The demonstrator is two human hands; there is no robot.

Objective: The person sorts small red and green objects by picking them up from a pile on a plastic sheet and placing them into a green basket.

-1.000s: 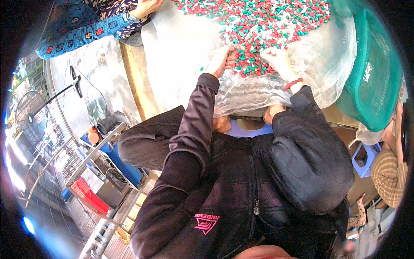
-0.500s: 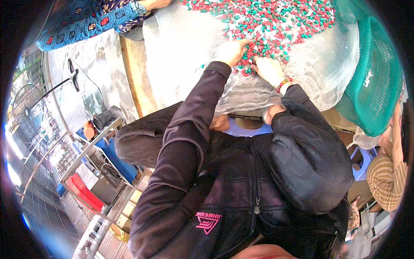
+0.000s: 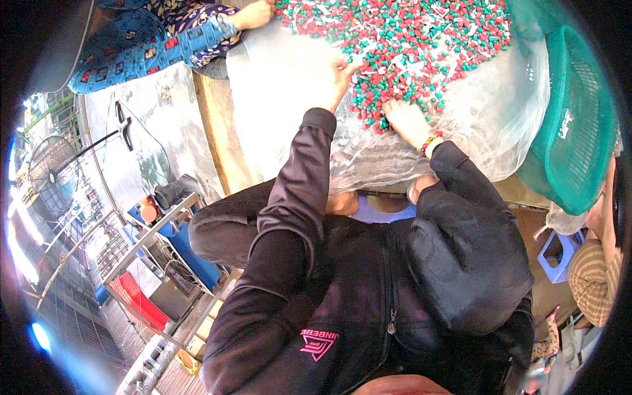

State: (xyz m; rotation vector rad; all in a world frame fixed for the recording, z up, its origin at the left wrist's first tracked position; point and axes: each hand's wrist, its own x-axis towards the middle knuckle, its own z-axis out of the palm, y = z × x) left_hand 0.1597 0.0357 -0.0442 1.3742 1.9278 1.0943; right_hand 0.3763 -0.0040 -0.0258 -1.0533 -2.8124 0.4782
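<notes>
A wide pile of small red and green capsule-like pieces, mixed with thin white strips (image 3: 411,68), covers the far part of a pale, sheet-covered surface. My left hand (image 3: 337,82) is at the pile's left edge, thumb and fingers drawn together; it is too bright to make out what they hold, if anything. At the near tip of the pile is my right hand (image 3: 406,122), a beaded bracelet at its wrist. Its fingers are bent down among the pieces, their tips partly hidden.
Translucent netting (image 3: 487,125) spreads under and beside the pile. A green plastic basket (image 3: 571,131) stands at the right. Another person's hand (image 3: 255,14) reaches the pile's far left edge. A fan (image 3: 54,172) and a metal-framed cart (image 3: 155,230) are at left.
My left hand has moved left, away from my right hand, to the pile's edge. My right hand stays at the near tip. The whole view has shifted slightly.
</notes>
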